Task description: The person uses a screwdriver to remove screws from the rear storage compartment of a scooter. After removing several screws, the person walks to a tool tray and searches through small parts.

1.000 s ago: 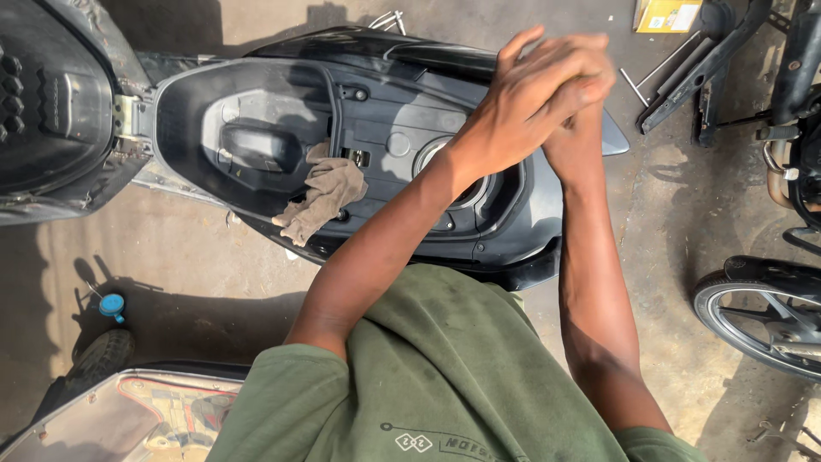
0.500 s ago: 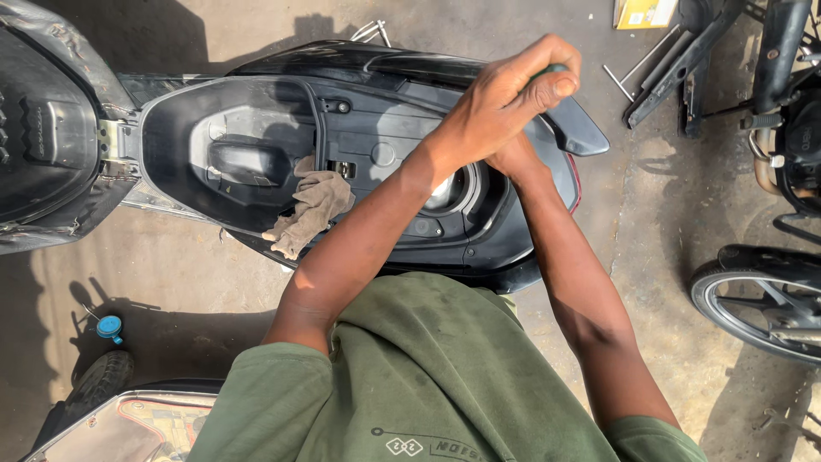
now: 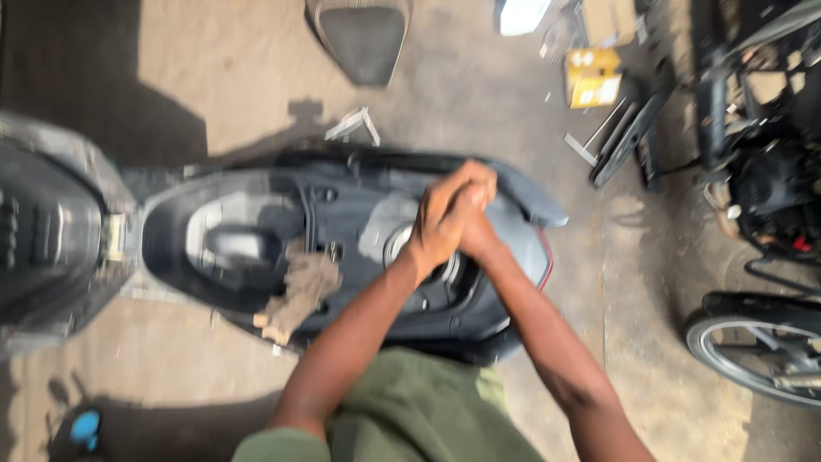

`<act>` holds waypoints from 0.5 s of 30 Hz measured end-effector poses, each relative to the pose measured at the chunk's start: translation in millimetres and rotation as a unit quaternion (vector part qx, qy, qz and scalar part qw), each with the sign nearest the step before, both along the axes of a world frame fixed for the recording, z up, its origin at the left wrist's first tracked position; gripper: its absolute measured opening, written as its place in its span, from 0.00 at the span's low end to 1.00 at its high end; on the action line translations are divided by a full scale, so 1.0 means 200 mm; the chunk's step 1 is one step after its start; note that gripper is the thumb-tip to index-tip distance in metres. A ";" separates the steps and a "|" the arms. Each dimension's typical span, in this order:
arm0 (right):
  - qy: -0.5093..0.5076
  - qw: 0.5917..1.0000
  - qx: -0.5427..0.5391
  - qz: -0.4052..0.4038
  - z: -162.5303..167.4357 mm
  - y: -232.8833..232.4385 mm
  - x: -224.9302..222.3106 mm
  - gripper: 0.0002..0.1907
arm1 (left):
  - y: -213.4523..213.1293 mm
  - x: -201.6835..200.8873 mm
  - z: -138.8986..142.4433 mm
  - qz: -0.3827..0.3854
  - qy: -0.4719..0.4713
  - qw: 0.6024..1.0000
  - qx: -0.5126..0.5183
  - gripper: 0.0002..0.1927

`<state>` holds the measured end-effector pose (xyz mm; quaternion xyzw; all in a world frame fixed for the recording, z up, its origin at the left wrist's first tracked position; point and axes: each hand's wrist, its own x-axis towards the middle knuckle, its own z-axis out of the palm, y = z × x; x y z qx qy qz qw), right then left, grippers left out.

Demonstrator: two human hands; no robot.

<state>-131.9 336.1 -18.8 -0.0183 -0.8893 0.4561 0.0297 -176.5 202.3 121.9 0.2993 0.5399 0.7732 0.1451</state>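
Observation:
The view is blurred. My left hand (image 3: 440, 224) and my right hand (image 3: 479, 233) are clasped together, the left wrapped over the right, fingers closed. I cannot tell whether anything is inside them. They hover over the rear of a dark scooter body (image 3: 513, 201) whose seat (image 3: 51, 231) is swung open to the left. Just below the hands is a round filler opening (image 3: 395, 245). The under-seat storage tub (image 3: 231, 244) lies open to the left, and a brown rag (image 3: 299, 291) hangs over its near edge.
A separate scooter seat (image 3: 363, 34) lies on the concrete floor at the top. A yellow box (image 3: 593, 77) and metal bars (image 3: 620, 141) sit top right. Another motorcycle (image 3: 770, 188) and a wheel (image 3: 753, 346) stand on the right. A small blue object (image 3: 85, 426) lies bottom left.
The view has pulled back and shifted, showing more floor. My clasped hands have come lower and nearer the middle of the scooter's rear section.

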 end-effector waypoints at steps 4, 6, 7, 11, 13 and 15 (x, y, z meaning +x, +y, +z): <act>-0.004 0.999 0.013 -0.033 -0.08 0.02 -0.04 0.08 | 0.11 -0.10 0.00 -0.008 0.025 0.999 -0.020 0.18; 0.003 0.998 0.025 -0.053 -0.15 0.03 -0.06 0.08 | 0.13 -0.16 -0.03 -0.041 -0.005 0.999 0.004 0.22; 0.016 0.997 0.039 -0.060 -0.19 0.03 -0.06 0.07 | 0.14 -0.21 -0.05 -0.095 0.010 0.995 -0.003 0.23; -0.030 0.995 -0.004 -0.091 -0.31 0.01 -0.01 0.08 | 0.14 -0.32 -0.12 -0.348 0.003 0.937 -0.030 0.29; -0.046 0.994 -0.041 -0.092 -0.32 -0.02 0.02 0.11 | 0.12 -0.30 -0.10 -0.348 0.023 0.936 -0.045 0.27; 0.004 0.996 -0.039 -0.080 -0.30 -0.05 0.03 0.17 | 0.08 -0.23 -0.05 -0.205 0.101 0.971 -0.067 0.22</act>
